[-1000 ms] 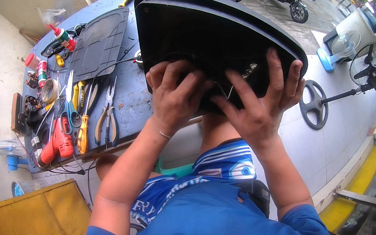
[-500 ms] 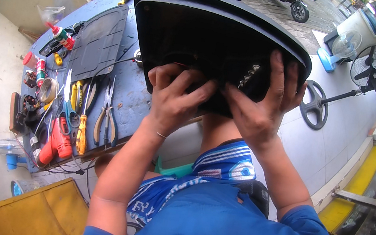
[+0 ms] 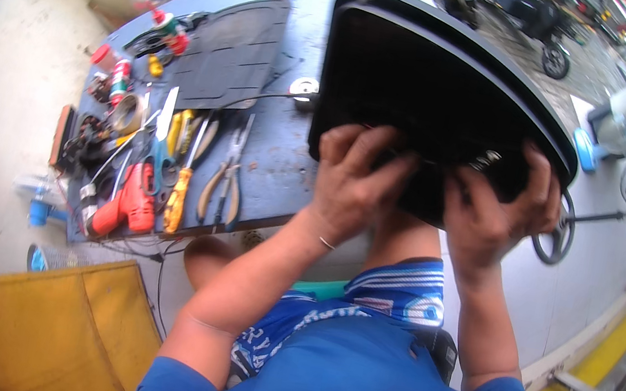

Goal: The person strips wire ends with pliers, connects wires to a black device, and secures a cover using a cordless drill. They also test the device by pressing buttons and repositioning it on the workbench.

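Seen from above through a fisheye lens: large black plastic panel, tilted, filling the upper centre and right of the frame, its lower edge gripped in both hands. Left hand at centre, fingers curled over the panel's lower edge, clamped on it; right hand just right of centre, likewise wrapped around the edge, fingers spread across the dark surface. Forearms rising from the lower edge, blue sleeves and a blue striped shirt below. Behind the panel, a blue bench running from upper centre to the left. On it, at left, orange-handled pliers, grey pliers, a red power tool, and a dark ribbed mat at upper left. Yellow fabric at lower left. Probably best handled by keeping both grips even on the edge, supporting the panel's weight close to the body, and pressing or prising gently near the small fitting between the hands, so the plastic does not flex or crack. Hard to make out: the fitting itself, mostly covered by fingers; the panel's far side, turned away; whether the panel rests on the bench or hangs free. Tool clutter at far left blurred and bent by the lens. Right rim cut off, showing only part of a round dark wheel and a pale floor.
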Action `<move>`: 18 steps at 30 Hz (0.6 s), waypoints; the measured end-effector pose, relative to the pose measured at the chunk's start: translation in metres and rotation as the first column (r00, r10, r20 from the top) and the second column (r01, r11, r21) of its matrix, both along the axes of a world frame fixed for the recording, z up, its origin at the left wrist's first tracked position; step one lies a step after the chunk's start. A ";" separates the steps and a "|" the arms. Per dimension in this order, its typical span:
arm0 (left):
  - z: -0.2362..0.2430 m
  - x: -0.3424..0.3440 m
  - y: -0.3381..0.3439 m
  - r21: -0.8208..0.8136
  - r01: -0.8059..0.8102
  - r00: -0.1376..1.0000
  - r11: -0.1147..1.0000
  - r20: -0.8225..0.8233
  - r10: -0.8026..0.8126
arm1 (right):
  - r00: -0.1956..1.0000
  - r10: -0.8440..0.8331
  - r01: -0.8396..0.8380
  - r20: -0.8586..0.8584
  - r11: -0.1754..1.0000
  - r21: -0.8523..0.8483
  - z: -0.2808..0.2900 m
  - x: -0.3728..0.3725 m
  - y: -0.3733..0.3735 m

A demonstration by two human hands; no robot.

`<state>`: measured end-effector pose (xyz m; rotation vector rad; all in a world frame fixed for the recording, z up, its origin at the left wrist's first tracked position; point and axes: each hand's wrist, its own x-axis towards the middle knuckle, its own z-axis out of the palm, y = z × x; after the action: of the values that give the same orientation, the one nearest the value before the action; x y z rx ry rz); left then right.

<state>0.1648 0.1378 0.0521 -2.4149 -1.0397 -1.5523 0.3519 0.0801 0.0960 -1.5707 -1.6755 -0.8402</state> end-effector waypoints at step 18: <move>0.015 -0.245 0.112 -0.409 -0.382 0.827 0.829 -0.552 0.109 | 0.929 0.334 -0.313 -0.162 0.939 0.142 0.021 0.022 -0.024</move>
<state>-0.0807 0.2499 0.0671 -2.6079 -1.7024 -0.5220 0.3740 0.0562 0.1174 -1.2094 -1.6610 -0.5883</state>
